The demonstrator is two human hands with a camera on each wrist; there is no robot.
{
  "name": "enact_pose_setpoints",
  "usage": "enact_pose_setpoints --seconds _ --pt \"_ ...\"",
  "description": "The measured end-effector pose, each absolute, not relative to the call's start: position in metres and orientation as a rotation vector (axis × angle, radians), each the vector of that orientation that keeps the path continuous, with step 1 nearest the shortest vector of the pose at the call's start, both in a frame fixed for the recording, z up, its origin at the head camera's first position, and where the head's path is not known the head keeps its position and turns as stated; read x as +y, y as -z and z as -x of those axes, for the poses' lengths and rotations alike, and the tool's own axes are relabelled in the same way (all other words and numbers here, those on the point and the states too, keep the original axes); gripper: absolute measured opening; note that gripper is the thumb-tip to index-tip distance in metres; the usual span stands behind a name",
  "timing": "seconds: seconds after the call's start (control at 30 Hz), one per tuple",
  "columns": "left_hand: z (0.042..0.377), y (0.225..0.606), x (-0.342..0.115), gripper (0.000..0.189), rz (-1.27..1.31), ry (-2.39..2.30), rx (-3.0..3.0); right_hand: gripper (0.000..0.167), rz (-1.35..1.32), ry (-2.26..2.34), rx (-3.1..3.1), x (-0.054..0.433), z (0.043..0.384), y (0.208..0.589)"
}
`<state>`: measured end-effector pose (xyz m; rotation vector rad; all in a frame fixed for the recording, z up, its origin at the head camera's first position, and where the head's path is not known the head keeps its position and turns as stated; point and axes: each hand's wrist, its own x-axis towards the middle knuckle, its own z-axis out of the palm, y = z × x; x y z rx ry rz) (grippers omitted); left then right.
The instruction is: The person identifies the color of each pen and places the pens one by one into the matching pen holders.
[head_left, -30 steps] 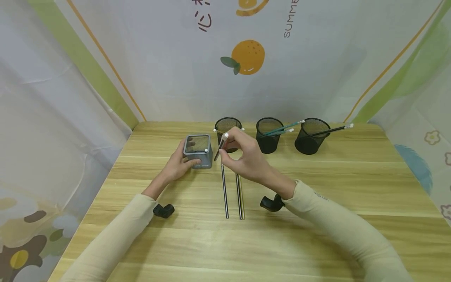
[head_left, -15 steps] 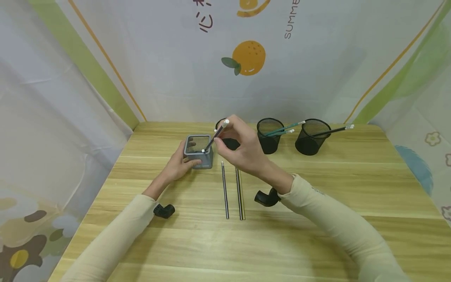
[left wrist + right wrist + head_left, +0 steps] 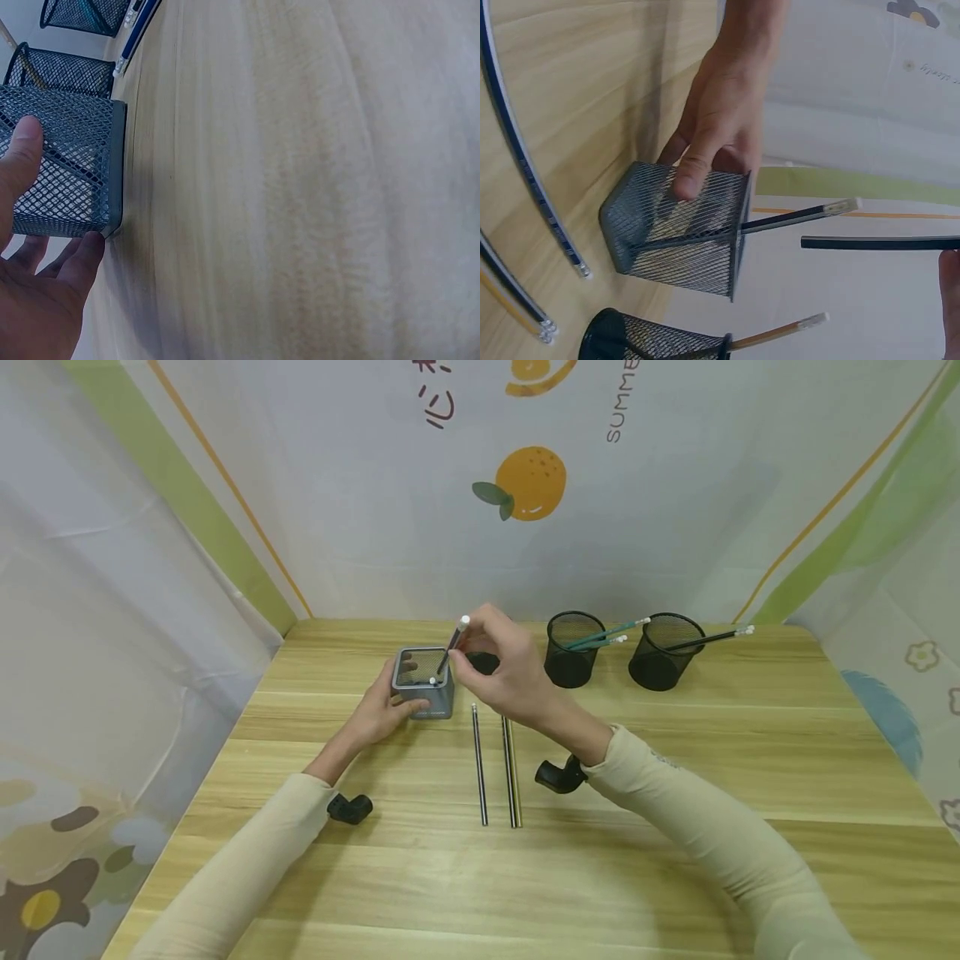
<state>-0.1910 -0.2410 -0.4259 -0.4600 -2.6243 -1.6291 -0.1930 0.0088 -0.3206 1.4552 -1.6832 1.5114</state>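
My left hand [image 3: 378,710] grips a grey square mesh pencil holder [image 3: 435,702] on the table, thumb on its front and fingers behind. In the right wrist view, a dark pencil [image 3: 802,217] leans inside the holder with its white eraser end sticking out. My right hand [image 3: 517,672] pinches another dark pencil [image 3: 453,643], eraser end up, over the holder's opening. Seen from the right wrist, the lower tip of this pencil [image 3: 870,243] is just outside the rim. Dark pencils [image 3: 480,768] and a yellow one [image 3: 516,777] lie in front.
Two round black mesh cups, one with teal pencils [image 3: 570,664] and one with black pencils [image 3: 656,668], stand at the back. A third black cup [image 3: 604,337] with a yellowish pencil is mostly behind my right hand in the head view. A patterned curtain [image 3: 390,527] hangs behind the table.
My right hand has carried its pencil left and away from the front, from beside the holder to over its opening. My left hand and the holder have stayed put.
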Motion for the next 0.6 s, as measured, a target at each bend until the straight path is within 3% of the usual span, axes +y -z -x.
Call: enact_pose_setpoints --seconds 0.33,0.6 --pt "0.19 0.423 -0.239 0.086 0.459 1.607 -2.641 0.024 -1.42 -1.491 -1.813 0.007 0.197 0.343" --pt "0.175 0.397 -0.229 0.08 0.481 1.632 -2.633 0.022 -1.451 -1.477 -1.866 0.006 0.2 0.356"
